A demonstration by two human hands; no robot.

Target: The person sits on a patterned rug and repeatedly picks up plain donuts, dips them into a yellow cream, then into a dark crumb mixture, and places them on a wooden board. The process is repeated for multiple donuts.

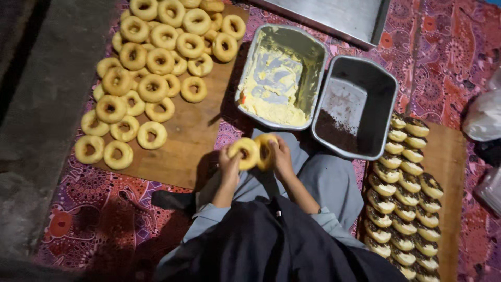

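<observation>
We see the left hand [228, 166] pinching one half of a split doughnut [244, 152], its fingers closed on the lower edge so the ring faces up toward the camera. The right hand [282, 159] grips the other half [264, 151], thumb and fingers pressed on its rim, and that piece stands on edge, touching the first half where the two meet between the hands. Both halves are held above the lap, over the grey trousers [329, 180].

Just beyond the grip stands a metal tin of pale cream [279, 78], smeared up its walls. Beside it, beyond and to the right of the right hand, is a second metal tin [360, 104] with dark sprinkles gathered in its near corner.

Beyond and to the left of the left hand, a wooden board [193, 141] carries a heap of plain doughnuts [151, 78]. To the right of the right hand, another board [449, 172] bears rows of filled doughnuts [407, 203] with dark edges, packed touching one another.

Everything rests on a red and purple patterned cloth [94, 203].
</observation>
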